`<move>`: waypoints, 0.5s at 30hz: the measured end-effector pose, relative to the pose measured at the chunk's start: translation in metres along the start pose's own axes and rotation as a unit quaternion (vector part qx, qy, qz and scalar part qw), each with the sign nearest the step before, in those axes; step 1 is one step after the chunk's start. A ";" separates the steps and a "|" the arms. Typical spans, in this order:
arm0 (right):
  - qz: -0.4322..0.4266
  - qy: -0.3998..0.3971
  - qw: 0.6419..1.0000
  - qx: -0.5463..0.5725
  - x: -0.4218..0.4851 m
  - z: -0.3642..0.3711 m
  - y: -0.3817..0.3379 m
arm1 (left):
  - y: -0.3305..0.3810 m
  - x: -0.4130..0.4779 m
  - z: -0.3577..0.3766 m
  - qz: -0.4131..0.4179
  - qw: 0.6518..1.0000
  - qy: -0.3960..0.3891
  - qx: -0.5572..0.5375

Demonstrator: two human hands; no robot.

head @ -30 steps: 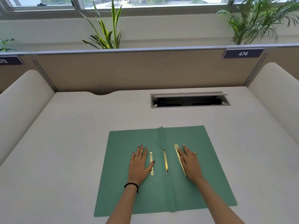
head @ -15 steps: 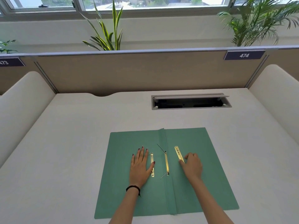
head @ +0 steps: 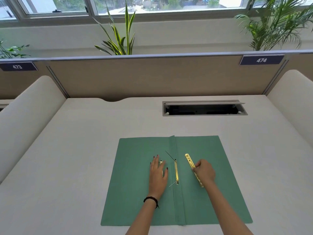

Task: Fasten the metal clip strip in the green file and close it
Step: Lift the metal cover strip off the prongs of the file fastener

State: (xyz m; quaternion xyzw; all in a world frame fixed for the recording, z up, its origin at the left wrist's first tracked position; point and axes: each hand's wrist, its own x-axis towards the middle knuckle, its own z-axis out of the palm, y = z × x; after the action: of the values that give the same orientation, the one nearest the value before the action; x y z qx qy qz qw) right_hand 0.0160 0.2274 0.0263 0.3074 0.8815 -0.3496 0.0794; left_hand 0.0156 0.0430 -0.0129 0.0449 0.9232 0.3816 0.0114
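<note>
The green file [head: 133, 184] lies open and flat on the desk in front of me. Along its spine fold sits a brass fastener base [head: 176, 172] with two thin prongs sticking out at its ends. My right hand [head: 204, 171] is closed around the middle of a loose brass clip strip [head: 189, 159] on the right flap, its ends showing above and below my fingers. My left hand [head: 158, 175] rests flat on the left flap, covering most of a smaller brass piece [head: 160, 161].
The white desk [head: 84, 150] has an open cable slot [head: 204, 109] behind the file at the right. Padded white dividers stand at both sides, a tan partition with number plates at the back, plants behind it.
My right hand went from lying flat on the clip strip to curling its fingers around it. My left hand slid a little right over the small brass piece.
</note>
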 end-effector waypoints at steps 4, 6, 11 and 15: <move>-0.006 -0.030 0.999 0.023 0.003 -0.007 0.005 | 0.017 0.000 -0.006 -0.017 0.997 0.004 -0.081; -0.012 -0.054 0.998 0.031 0.005 -0.011 0.005 | 0.024 0.000 -0.010 -0.019 0.995 -0.008 -0.095; -0.025 -0.123 0.978 0.168 -0.005 -0.018 -0.019 | 0.033 0.002 -0.014 -0.001 0.996 -0.024 -0.091; -0.062 -0.192 0.954 0.219 -0.024 -0.021 -0.044 | 0.036 0.002 -0.015 0.001 0.996 -0.016 -0.092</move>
State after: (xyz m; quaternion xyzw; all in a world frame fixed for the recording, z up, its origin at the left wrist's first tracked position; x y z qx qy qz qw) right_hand 0.0108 0.2047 0.0753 0.1891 0.7683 -0.5912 0.1565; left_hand 0.0160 0.0581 0.0228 0.0503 0.8836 0.4645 0.0297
